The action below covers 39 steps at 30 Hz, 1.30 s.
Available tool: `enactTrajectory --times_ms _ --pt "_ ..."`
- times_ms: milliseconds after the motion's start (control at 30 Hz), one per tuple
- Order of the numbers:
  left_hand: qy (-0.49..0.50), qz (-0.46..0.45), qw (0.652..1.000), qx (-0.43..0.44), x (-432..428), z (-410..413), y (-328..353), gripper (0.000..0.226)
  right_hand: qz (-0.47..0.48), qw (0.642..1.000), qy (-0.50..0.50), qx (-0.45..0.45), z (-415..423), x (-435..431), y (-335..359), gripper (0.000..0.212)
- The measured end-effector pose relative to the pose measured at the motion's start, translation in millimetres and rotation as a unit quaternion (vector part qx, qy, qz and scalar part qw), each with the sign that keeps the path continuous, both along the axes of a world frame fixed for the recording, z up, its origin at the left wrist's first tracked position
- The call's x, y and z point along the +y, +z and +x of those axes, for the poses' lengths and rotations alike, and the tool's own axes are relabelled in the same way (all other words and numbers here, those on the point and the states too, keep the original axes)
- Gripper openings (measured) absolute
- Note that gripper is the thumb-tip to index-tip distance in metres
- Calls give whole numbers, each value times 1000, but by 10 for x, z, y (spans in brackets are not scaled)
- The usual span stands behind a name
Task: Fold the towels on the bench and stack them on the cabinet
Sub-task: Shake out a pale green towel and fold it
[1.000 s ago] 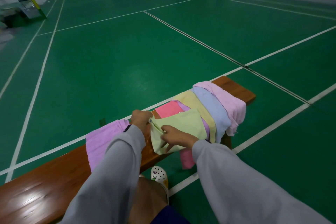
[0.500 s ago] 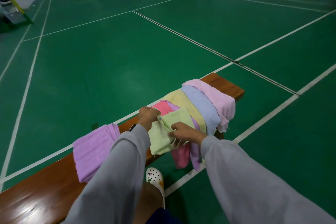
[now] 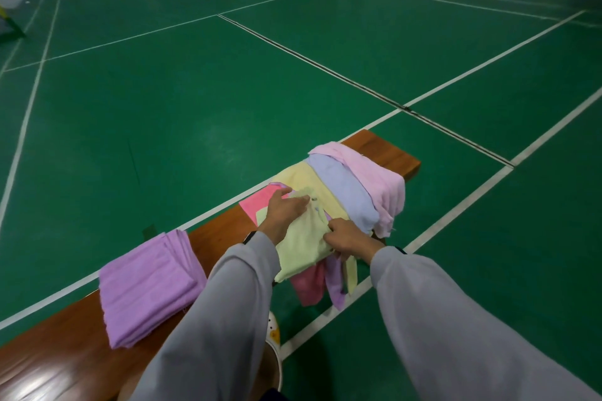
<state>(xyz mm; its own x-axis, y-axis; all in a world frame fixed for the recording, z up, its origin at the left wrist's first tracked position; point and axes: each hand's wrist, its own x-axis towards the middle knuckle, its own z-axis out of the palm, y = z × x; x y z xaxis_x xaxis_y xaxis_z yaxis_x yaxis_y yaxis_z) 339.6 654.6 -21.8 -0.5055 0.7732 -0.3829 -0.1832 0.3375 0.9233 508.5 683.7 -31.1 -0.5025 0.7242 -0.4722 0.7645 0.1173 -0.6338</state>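
left hand point(image 3: 286, 209) presses towel point(image 3: 301, 247); right hand point(image 3: 349, 237) pinches

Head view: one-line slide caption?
Left hand presses, right hand pinches pale green towel on wooden bench, folded purple towel beside.

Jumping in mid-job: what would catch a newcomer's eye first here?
A heap of towels drapes over the right end of the bench, pink towel outermost. Both hands work a pale green towel on it: left hand resting on top, right hand pinching its right edge. A folded purple towel lies on the bench to the left.
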Motion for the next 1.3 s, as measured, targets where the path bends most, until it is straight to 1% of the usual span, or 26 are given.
enactTrajectory --times_ms 33,67,100,133,167,200,233,267,333,367,400,467,533,600,700,767,800,833,900,967,1000,1033,1067,1167,1233,1300 --pt "-15 -17 999 30 -32 -8 -28 52 22 999 12 -23 9 8 -36 10" --pt "-29 -44 994 99 -74 -41 -59 47 37 998 19 -43 3 19 -97 19" --pt "-35 -78 976 198 -118 -96 -104 42 46 997 20 -58 -18 31 -171 32" --pt "-37 -116 948 294 -172 -166 -147 39 54 997 9 -61 -59 26 -238 47" --pt "-34 -154 918 363 -246 -228 -144 38 58 997 -15 -56 -103 10 -292 60" --pt "-21 -191 899 394 -306 -290 -157 38 50 997 -55 -35 -147 -11 -311 73" --pt "-12 -228 895 384 -377 -327 -132 39 30 994 -106 -10 -198 -36 -302 85" --pt "-10 -253 909 330 -433 -356 -130 39 0 989 -150 15 -247 -64 -286 94" --pt "-13 -258 959 120 -535 -382 -157 41 -47 975 -207 57 -325 -89 -268 104" --pt "-22 -259 965 26 -602 -374 -152 42 -63 970 -223 69 -351 -101 -268 106" --pt "-37 -258 965 -24 -655 -375 -161 44 -82 965 -235 79 -376 -107 -273 104" --pt "-51 -252 965 -50 -722 -381 -205 44 -149 945 -257 136 -414 -126 -261 87" --pt "-45 -246 965 -78 -787 -364 -174 47 -195 929 -261 174 -430 -170 -166 56" --pt "-43 -250 964 -76 -813 -381 -141 53 -173 942 -233 167 -452 -193 -31 41" --pt "-40 -244 969 -17 -829 -414 27 44 -164 946 -231 160 -478 -208 126 48" --pt "-19 -210 977 35 -809 -476 149 38 -202 929 -241 197 -522 -233 245 34" --pt "-1 -172 985 26 -830 -494 250 37 -204 924 -244 212 -555 -245 296 27" --pt "17 -131 991 -14 -837 -535 308 41 -199 921 -250 224 -585 -270 354 25" --pt "16 -61 987 -147 -924 -574 412 47 -183 914 -260 251 -668 -327 457 35" --pt "-6 -46 985 -167 -1141 -580 543 30 -128 941 -222 221 -751 -404 522 38" --pt "-8 -49 986 -158 -1214 -615 535 26 -101 954 -196 203 -782 -465 574 35" --pt "-2 -43 986 -161 -1283 -657 551 30 -87 960 -181 194 -817 -520 634 33" --pt "1 -36 992 -123 -1360 -700 595 33 -82 961 -175 199 -858 -553 695 31" --pt "59 -26 991 -122 -1556 -928 765 25 -41 966 -159 199 -1069 -638 905 22" --pt "63 -44 989 -127 -1671 -1109 849 22 -49 969 -142 196 -1262 -730 996 19" --pt "76 -42 992 -95 -1847 -1309 916 11 -87 969 -134 186 -1474 -842 1036 15"
